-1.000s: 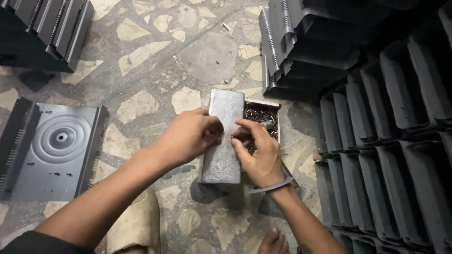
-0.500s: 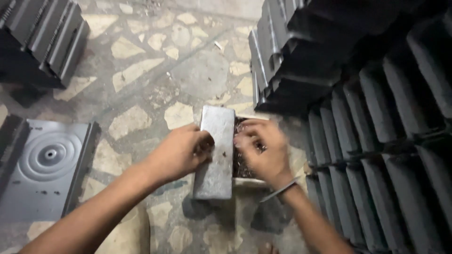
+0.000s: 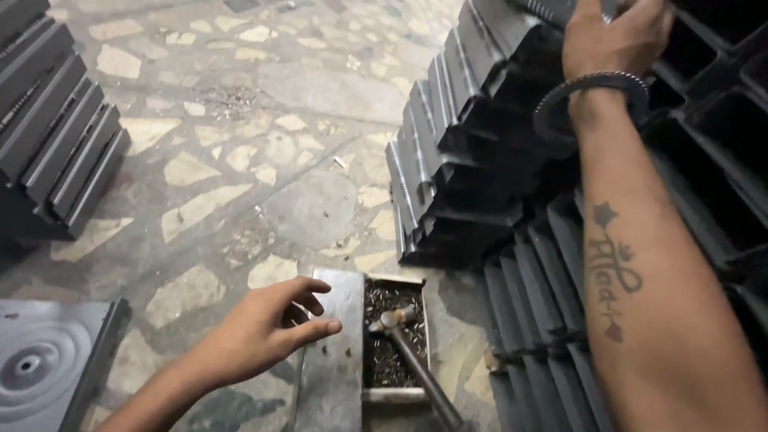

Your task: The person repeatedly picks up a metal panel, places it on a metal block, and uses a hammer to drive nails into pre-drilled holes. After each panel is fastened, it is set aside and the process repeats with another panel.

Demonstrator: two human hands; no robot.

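Observation:
My left hand [image 3: 264, 330] hovers low over the floor with fingers loosely spread and nothing in it. Its thumb reaches over the left edge of a flat grey metal slab [image 3: 332, 376]. Right beside the slab sits a small open box [image 3: 394, 280] filled with tiny dark fasteners. A hammer [image 3: 412, 356] lies across the box, head toward the far end. My right hand [image 3: 616, 32] is raised at the top right, resting on a stack of black sheet-metal parts [image 3: 472, 160]. Its fingertips run out of view, and a metal bangle [image 3: 592, 88] circles the wrist.
More black metal parts stand in rows along the right side [image 3: 544, 264]. Another stack of them sits at the far left [image 3: 56, 136]. A grey pressed plate with round rings [image 3: 40, 360] lies at the lower left. The floor is stone mosaic [image 3: 240, 160].
Both hands have left the grey slab. My right hand has risen up to the black stack at the top right. The hammer and box now lie uncovered, and the view has tilted up.

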